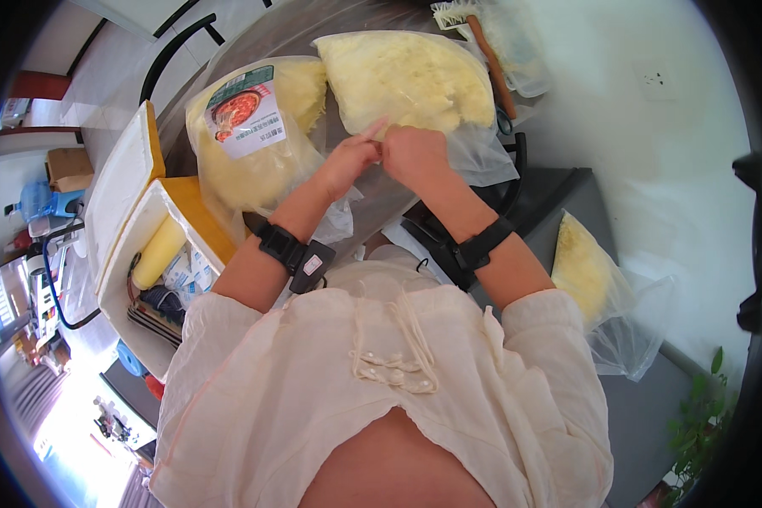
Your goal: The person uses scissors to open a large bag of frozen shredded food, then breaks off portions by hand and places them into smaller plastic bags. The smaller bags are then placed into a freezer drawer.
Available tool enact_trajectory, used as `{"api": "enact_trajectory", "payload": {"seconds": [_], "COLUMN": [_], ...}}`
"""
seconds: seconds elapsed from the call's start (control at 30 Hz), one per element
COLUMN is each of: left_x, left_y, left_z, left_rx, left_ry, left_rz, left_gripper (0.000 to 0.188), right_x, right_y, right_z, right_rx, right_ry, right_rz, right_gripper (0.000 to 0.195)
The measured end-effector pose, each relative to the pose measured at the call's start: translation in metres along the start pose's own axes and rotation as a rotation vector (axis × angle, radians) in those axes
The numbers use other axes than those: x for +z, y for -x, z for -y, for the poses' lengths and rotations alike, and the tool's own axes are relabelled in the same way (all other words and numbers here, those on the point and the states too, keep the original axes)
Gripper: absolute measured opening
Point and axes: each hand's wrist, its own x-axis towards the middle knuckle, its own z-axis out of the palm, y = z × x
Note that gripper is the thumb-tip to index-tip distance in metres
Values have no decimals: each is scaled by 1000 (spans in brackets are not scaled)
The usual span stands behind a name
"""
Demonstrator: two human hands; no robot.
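My left hand (351, 164) and my right hand (417, 156) meet at their fingertips, over the near edge of a clear plastic bag of shredded cheese (413, 76). The right fingers are curled in. One left finger points up toward the cheese. Whatever may be pinched between the fingertips is hidden. Beside my left hand lies a second bag of shredded cheese (254, 178), larger, with a printed pizza label (246, 114). Its crumpled plastic end reaches under my left forearm. Both bags rest on a table under a clear plastic cover (387, 193).
At left stands an open white foam box (117, 298) with a yellow roll (159, 254) and ice packs (190, 273). A wooden-handled brush (492, 66) and scissors (503, 120) lie at the table's far right. A smaller cheese bag (584, 273) sits on a grey surface at right.
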Motion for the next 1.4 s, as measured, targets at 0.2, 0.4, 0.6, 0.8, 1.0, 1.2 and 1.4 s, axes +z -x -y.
{"api": "enact_trajectory", "payload": {"seconds": [0.2, 0.4, 0.6, 0.8, 1.0, 1.2, 1.4], "left_x": [18, 8, -8, 6, 14, 9, 6], "left_y": [-2, -1, 4, -6, -8, -1, 26], "left_z": [-1, 6, 21, 23, 1, 13, -1], "left_rx": [162, 324, 580, 291, -90, -46, -32], "left_ry": [-1007, -1353, -1387, -1254, -696, -729, -454], "left_rz": [-106, -173, -90, -123, -127, -195, -215], "left_gripper": [26, 13, 9, 16, 29, 30, 42], "right_x": [0, 10, 8, -8, -12, 46, 75], "right_y": [-8, -25, -22, 1, 10, 11, -19], "right_z": [-11, -16, -13, -7, -106, -255, -263], "right_rx": [16, 100, 95, 68, 416, 497, 493], "right_ry": [79, 144, 125, -34, -732, -146, 49], "right_rz": [-11, -1, -51, 68, 2, -174, 170], "right_gripper": [14, 15, 16, 17, 28, 22, 38]}}
